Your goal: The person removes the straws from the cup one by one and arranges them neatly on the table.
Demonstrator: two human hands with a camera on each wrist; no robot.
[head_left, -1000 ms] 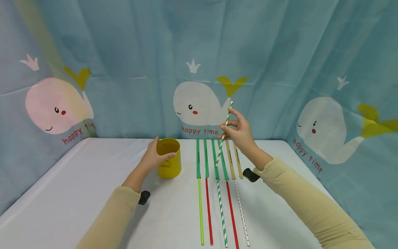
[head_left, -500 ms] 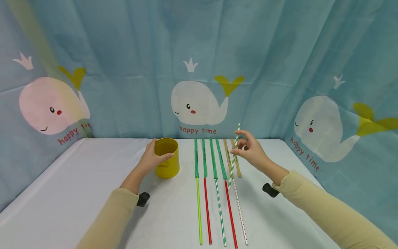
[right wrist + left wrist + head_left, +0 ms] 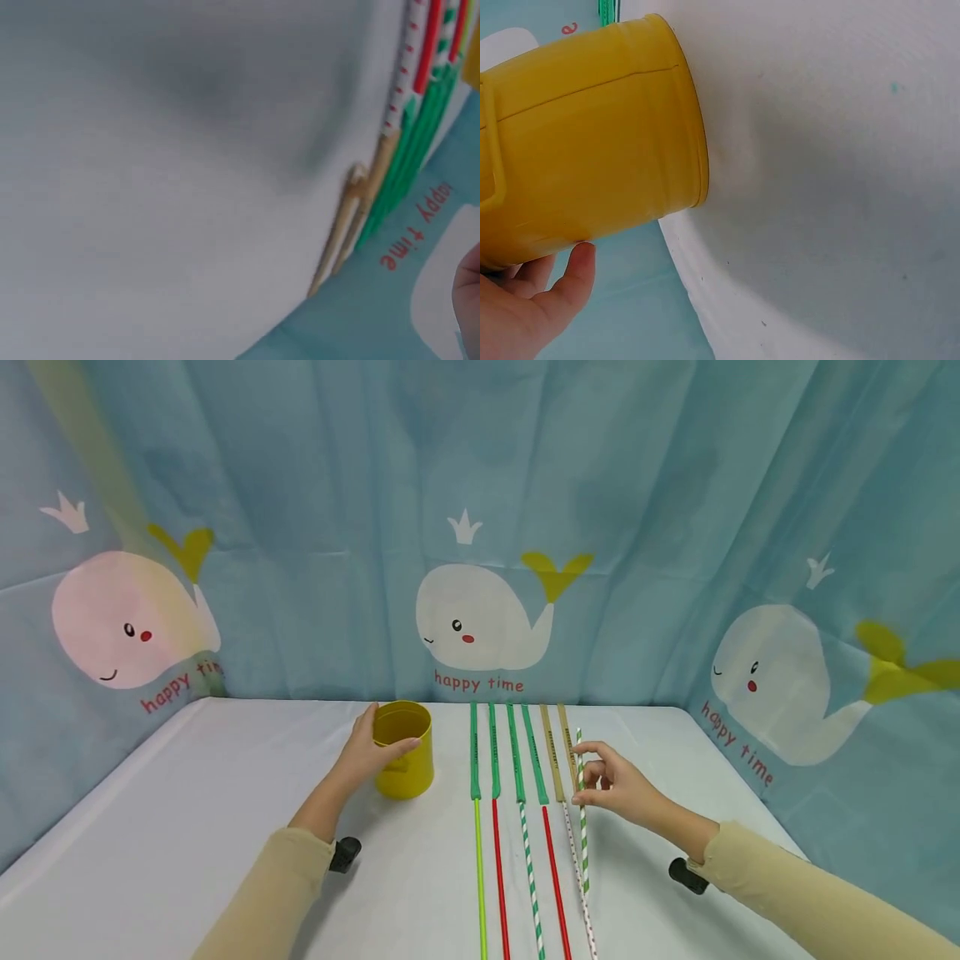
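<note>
My left hand (image 3: 362, 753) holds the yellow bucket (image 3: 411, 770) at its left side, with the thumb across the near rim. In the left wrist view the bucket (image 3: 592, 142) stands on the white cloth, and fingertips touch its wall. My right hand (image 3: 624, 792) pinches a green-and-white striped straw (image 3: 585, 852) between thumb and fingers. That straw is nearly upright in the head view, its lower end over the dotted white straw (image 3: 588, 918). At the right wrist view's edge, only part of the right hand (image 3: 468, 300) appears; its straw is hidden there.
Several green strips (image 3: 495, 752) and two tan strips (image 3: 552, 752) lie in a row behind. In front of them are a lime straw (image 3: 480, 877), two red straws (image 3: 499, 877) and another green-striped straw (image 3: 530, 868). A blue whale-print curtain (image 3: 300, 568) borders the white table (image 3: 187, 827).
My right hand has come down and to the right with the striped straw, from above the green strips to beside the right tan strip. The left hand has stayed on the bucket.
</note>
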